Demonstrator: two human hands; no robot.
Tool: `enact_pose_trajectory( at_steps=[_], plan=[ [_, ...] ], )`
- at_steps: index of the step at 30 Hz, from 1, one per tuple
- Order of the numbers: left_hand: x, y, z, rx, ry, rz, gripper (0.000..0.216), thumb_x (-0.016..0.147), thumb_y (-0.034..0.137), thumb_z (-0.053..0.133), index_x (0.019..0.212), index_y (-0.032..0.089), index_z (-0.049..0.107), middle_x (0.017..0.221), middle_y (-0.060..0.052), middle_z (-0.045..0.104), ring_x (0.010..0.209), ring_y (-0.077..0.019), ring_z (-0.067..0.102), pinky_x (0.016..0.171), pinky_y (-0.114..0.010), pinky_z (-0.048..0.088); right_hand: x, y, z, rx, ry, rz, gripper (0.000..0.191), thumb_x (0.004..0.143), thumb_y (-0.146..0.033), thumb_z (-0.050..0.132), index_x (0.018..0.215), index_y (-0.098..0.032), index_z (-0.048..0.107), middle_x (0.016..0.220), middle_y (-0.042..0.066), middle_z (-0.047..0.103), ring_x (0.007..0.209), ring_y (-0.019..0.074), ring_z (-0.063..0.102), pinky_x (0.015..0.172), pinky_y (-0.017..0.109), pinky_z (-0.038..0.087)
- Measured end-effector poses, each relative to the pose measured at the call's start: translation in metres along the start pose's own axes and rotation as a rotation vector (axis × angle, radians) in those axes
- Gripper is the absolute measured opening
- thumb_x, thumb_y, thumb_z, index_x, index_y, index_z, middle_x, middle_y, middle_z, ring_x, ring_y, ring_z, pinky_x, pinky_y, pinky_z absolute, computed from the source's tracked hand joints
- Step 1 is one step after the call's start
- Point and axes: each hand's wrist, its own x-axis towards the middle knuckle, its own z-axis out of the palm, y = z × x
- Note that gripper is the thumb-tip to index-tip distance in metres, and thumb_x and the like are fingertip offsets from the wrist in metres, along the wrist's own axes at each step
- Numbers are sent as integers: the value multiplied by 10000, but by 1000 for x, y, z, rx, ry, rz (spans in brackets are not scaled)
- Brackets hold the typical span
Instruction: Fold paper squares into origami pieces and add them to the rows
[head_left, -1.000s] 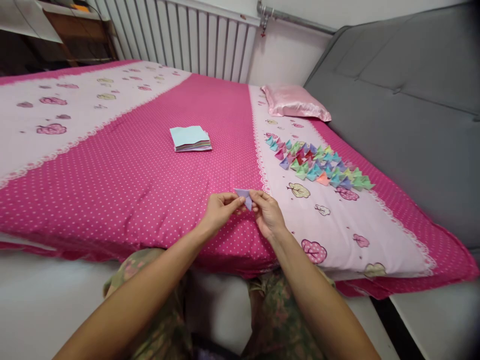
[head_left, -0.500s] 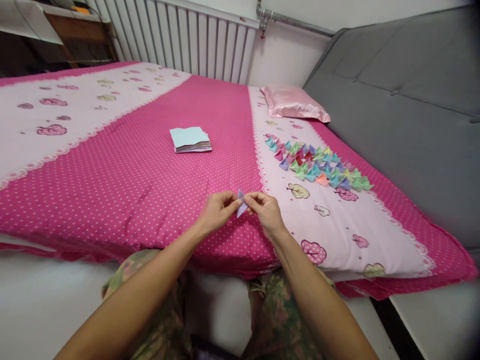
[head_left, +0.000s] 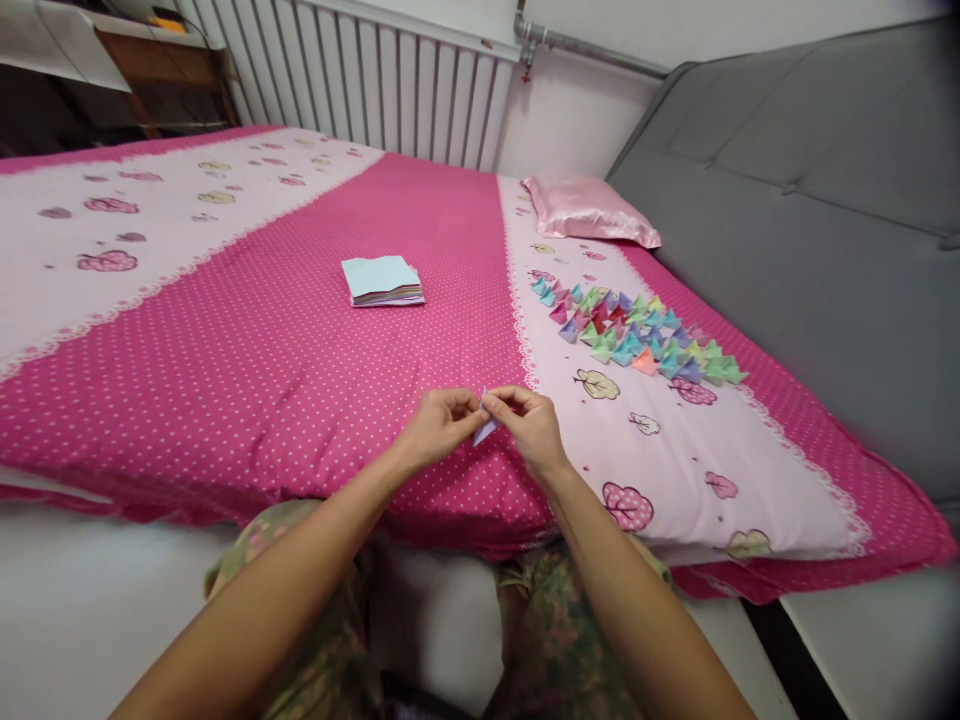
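Note:
Just above the near edge of the bed, a small folded piece of lilac paper (head_left: pixel 485 431) is pinched between my two hands. My left hand (head_left: pixel 442 428) has its thumb and fingers closed on the paper's left side. From the other side, my right hand (head_left: pixel 529 425) grips it with thumb and forefinger, and the thumbs almost meet. Fingers cover most of the paper, so its full shape is hidden. Rows of small folded paper boats (head_left: pixel 630 330) in many colours stand to the right. A stack of square paper sheets (head_left: pixel 382 281), pale blue on top, lies farther back.
The bed is spread with a pink dotted cover (head_left: pixel 285 330) with pale printed bands. A shiny pink pillow (head_left: pixel 591 210) rests by the grey headboard (head_left: pixel 795 200). Behind the bed stands a white radiator (head_left: pixel 390 85), with a wooden desk (head_left: pixel 157 65) at far left.
The lilac paper has turned and tilted between my fingers, so less of it shows. My right thumb has shifted left over it, closer to my left thumb.

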Motion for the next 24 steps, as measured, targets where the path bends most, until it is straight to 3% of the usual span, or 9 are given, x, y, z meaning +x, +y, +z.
enact_pose_trajectory(
  at_steps=[6,12,16,24],
  plan=[
    [0,-3,5,13,30,8,204,731,298,572,621,127,556,511,23,517,446,-58,452,429,-169,341,0,-1,3,159,36,94,135,627,-296,705,657,-180,643,607,-45,587,553,83,504,584,219,409],
    [2,3,7,-250,75,-129,248,621,329,698,720,119,611,609,-11,619,525,-87,553,521,-195,440,5,-2,2,350,74,264,238,538,-332,765,682,-193,635,618,-55,582,543,72,499,532,193,391],
    [1,8,4,-426,21,-227,327,648,439,666,712,120,642,619,-27,639,522,-92,572,539,-208,479,7,-4,-1,361,79,307,292,516,-363,775,711,-197,635,612,-52,589,500,71,477,452,185,339],
    [0,12,3,-510,43,-285,252,628,334,715,753,123,661,657,-17,643,542,-71,576,550,-177,479,6,-8,-1,400,9,325,279,546,-376,758,715,-191,636,590,-61,548,450,47,389,382,176,218]
  ],
)
